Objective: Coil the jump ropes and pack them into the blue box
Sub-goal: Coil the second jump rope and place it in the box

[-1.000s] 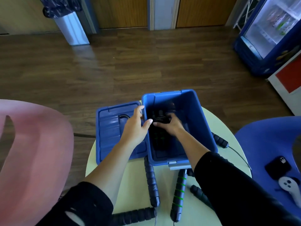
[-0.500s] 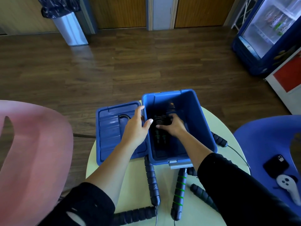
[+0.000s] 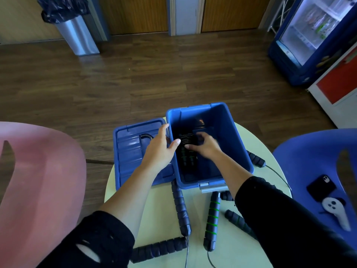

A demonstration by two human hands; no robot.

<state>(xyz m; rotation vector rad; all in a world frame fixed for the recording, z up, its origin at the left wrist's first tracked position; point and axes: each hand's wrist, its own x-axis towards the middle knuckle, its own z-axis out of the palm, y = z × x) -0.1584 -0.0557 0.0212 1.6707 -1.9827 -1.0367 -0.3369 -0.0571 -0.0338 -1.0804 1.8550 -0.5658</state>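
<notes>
The open blue box [image 3: 234, 132] stands on a round pale table [image 3: 257, 144]. Inside it lies a coiled black jump rope [image 3: 186, 151] with green-ringed handles. My right hand [image 3: 204, 145] is down inside the box, fingers closed on that coil. My left hand [image 3: 161, 149] grips the box's left rim, thumb over the edge. In front of the box, loose jump rope handles lie on the table: a dark blue one [image 3: 180, 207], a green-ringed one [image 3: 211, 219], another dark blue one [image 3: 158, 248]. One more handle [image 3: 256, 159] lies right of the box.
The box's blue lid [image 3: 131, 151] lies flat to the left of the box. A pink chair [image 3: 38, 190] is at left. A blue chair [image 3: 309, 163] at right holds a phone [image 3: 320, 186] and a white controller [image 3: 336, 211]. A bin [image 3: 77, 33] and a fridge [image 3: 309, 39] stand further off.
My right hand has shifted slightly within the box on the coiled rope. My left hand stays on the rim.
</notes>
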